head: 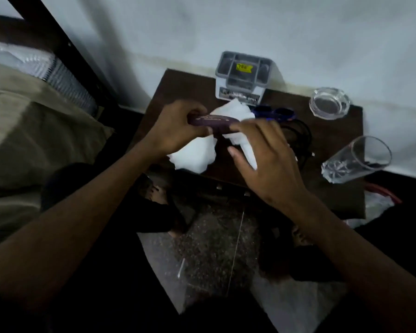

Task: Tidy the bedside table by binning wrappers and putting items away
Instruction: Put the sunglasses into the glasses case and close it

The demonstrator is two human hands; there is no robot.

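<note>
Holding a purple wrapper (210,121) above the bedside table (332,138), left hand (175,131) curled round one end, right hand (267,159) pinching the other end between fingertips, remaining fingers spread and relaxed.

Progress, judged from the layout: early. Nothing visibly binned; most items not yet put away.

- Crumpled white tissues (195,155) lying on the table directly beneath the wrapper, soft, creased, irregular in outline.
- Grey plastic organiser box (244,75) standing at the back edge against the wall, rectangular, divided into compartments, yellow label inside (text not legible).
- Blue object (275,113) just beside the tissues, glossy; possibly sunglasses, cannot tell for certain.
- Black cable (300,138) coiled loosely near the right hand, thin and flexible.
- Glass ashtray (329,103) at the far right corner, clear, thick-walled, faceted rim.
- Drinking glass (357,159) at the right edge, clear, tall, tapering, patterned base.
- Bin liner (377,205) with a red rim showing below the table's right side, thin crinkled plastic; likely destination for the wrapper and tissues.

Table surface: dark brown, smooth, matte.
</note>
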